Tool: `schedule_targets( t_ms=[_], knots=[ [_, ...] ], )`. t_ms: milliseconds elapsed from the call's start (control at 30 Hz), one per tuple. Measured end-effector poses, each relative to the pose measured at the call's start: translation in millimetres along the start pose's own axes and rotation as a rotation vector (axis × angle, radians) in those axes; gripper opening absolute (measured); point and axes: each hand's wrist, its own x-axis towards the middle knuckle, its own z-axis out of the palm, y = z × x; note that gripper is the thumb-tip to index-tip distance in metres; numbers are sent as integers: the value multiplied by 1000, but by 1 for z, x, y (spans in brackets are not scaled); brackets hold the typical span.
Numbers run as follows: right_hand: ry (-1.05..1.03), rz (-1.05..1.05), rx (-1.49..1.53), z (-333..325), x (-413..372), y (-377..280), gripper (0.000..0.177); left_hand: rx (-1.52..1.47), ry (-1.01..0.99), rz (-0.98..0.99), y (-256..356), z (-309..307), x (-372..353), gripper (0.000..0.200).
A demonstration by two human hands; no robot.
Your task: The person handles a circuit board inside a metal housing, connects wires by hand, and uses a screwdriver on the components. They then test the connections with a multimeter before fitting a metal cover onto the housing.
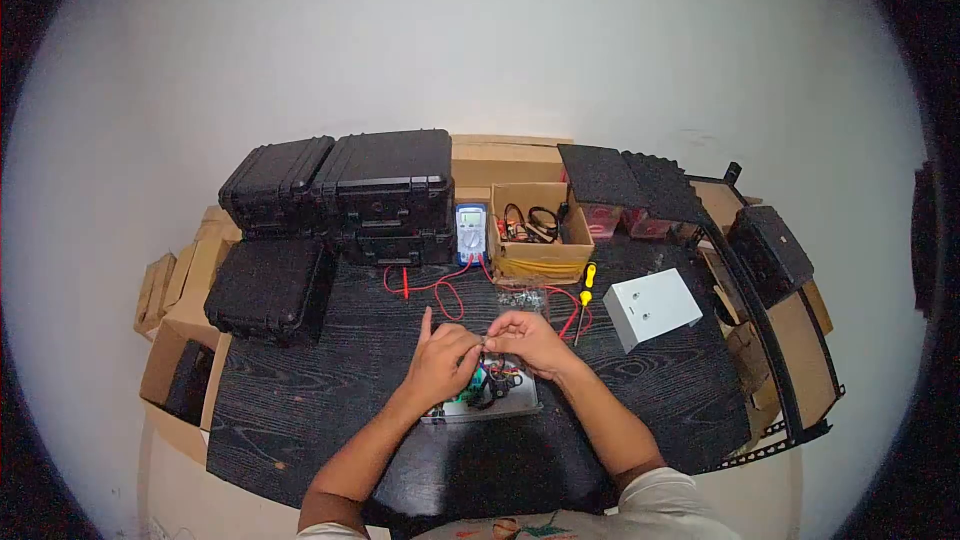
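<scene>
Head view: both hands (482, 344) pinch together above a flat, pale rectangular tray (525, 402) of wires.

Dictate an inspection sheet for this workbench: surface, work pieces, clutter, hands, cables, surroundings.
Surface: dark wood-grain table; damage: nothing seen.
Work pieces: shallow pale tray holding green and black electronic parts; white box to the right.
Clutter: yellow screwdriver, multimeter, open cardboard box.
Hands: left hand and right hand meet at the fingertips over the tray; anything pinched is too small to tell.
Cables: red leads loop loosely across the table.
Surroundings: black cases stacked at left; pale wall behind.
</scene>
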Motion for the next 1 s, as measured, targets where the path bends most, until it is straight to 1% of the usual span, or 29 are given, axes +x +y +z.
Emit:
schedule_targets(
  t_ms=[133, 233, 333, 433, 533, 633, 733, 833, 1000],
  knots=[
    [-9, 6, 0, 0, 0, 1, 15, 77, -3, 45, 5, -5, 2, 12],
    [-6, 15, -59, 4, -1, -4, 17, 86, -12, 44, 4, -6, 2, 12],
    [18, -8, -141, 7, -3, -6, 19, 99, -7, 47, 1, -4, 2, 12],
    [-7, -34, -239, 3, -2, -4, 21, 160, -37, 69, 1, -6, 2, 13],
    [-4, -50, -393, 2, -3, -10, 19, 183, -48, 92, -4, -4, 1, 15],
    [-21, -67, -384, 4, -7, -15, 17, 162, -14, 102, -3, -5, 1, 16],
    [-55, -49, -329, -3, -3, -8, 15, 78, 62, 59, -6, -1, 1, 16],
    [-78, 19, -282, -3, -5, -12, 16, 26, 159, 69, -7, 1, -1, 14],
    [-104, 40, -245, -5, -4, -12, 15, 103, 204, 111, -1, 1, 0, 18]
  ],
)
